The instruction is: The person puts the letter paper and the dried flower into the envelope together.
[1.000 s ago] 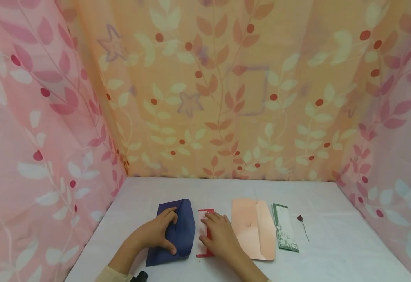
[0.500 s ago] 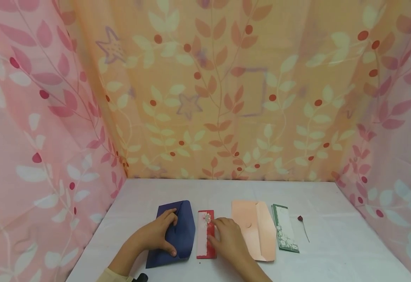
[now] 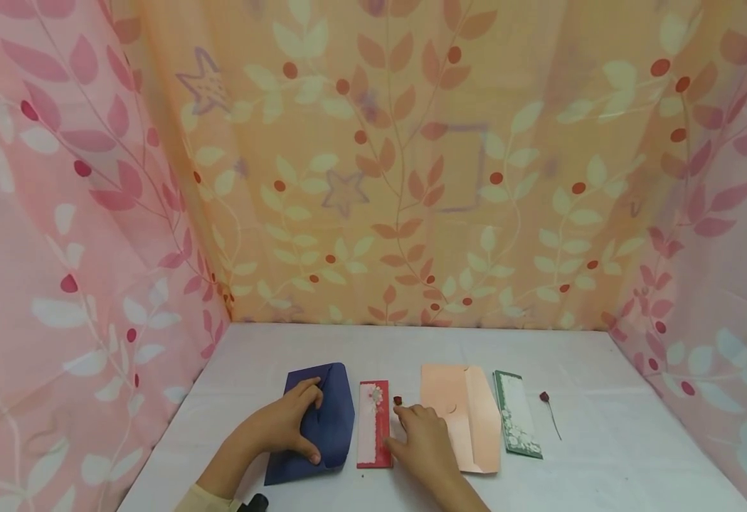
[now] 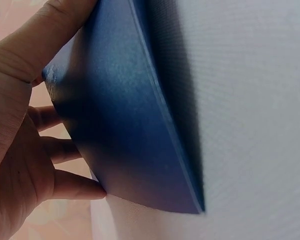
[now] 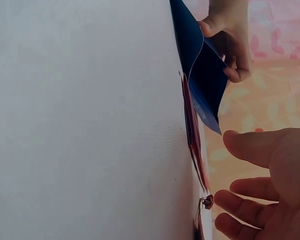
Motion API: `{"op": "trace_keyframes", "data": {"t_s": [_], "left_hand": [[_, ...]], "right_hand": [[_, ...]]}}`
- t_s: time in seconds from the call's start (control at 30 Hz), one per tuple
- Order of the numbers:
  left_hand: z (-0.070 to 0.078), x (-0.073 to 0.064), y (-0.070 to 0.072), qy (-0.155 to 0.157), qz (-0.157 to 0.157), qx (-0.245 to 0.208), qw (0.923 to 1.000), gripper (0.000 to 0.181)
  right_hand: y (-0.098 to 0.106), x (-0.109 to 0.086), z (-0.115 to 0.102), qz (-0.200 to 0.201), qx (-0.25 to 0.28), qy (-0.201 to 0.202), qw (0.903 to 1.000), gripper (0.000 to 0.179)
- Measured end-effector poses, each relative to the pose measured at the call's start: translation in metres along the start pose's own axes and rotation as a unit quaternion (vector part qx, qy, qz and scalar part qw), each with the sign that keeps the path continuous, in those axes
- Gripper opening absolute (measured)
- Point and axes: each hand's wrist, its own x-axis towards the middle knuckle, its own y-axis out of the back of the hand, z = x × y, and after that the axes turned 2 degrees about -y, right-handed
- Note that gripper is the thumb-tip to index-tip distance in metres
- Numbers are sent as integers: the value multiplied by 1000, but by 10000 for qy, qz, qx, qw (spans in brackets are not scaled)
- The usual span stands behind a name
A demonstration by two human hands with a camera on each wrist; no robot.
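Right hand [image 3: 425, 439]: fingers spread, pinching nothing.
Left hand [image 3: 289, 421]: grips the navy envelope [image 3: 338, 427], left of lower centre; squeezing harder, I could crease it.
Red card [image 3: 373, 435]: lower centre, near the right thumb.
Rosebud [image 3: 398, 400]: by the right fingertips; a careless brush could crush it.

A screened-off spot for tabletop work is shown, though whether it has been set up in a home, a studio or some other room cannot be told. At twelve o'clock it is closed by an orange-yellow curtain [image 3: 405, 163] printed with leaf sprigs, red berries and faint purple stars, while at ten and two o'clock it is flanked by a pink left hanging [image 3: 21, 235] and a pink right hanging [image 3: 726, 213], similarly patterned. Towards six o'clock, the enclosed area is filled by a white-covered table [image 3: 610, 405].
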Motion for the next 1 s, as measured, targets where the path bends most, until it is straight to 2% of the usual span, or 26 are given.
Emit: {"op": "trace_keyframes", "data": {"t_s": [0.33, 0.53, 0.8, 1.0], "left_hand": [[0, 2, 0, 45, -6, 26, 10000, 84], [1, 0, -1, 110, -50, -26, 9999, 83], [0, 1, -5, 121, -104, -36, 9999, 84], [-2, -1, -5, 197, -121, 5, 9997, 83]], "right_hand": [[-9, -2, -2, -180, 88, -369, 9991, 64], [-17, -2, -8, -347, -75, -639, 9973, 65], [-22, -3, -16, -185, -433, -677, 9966, 56], [-24, -2, -20, -203, -261, -730, 9968, 51]]}}
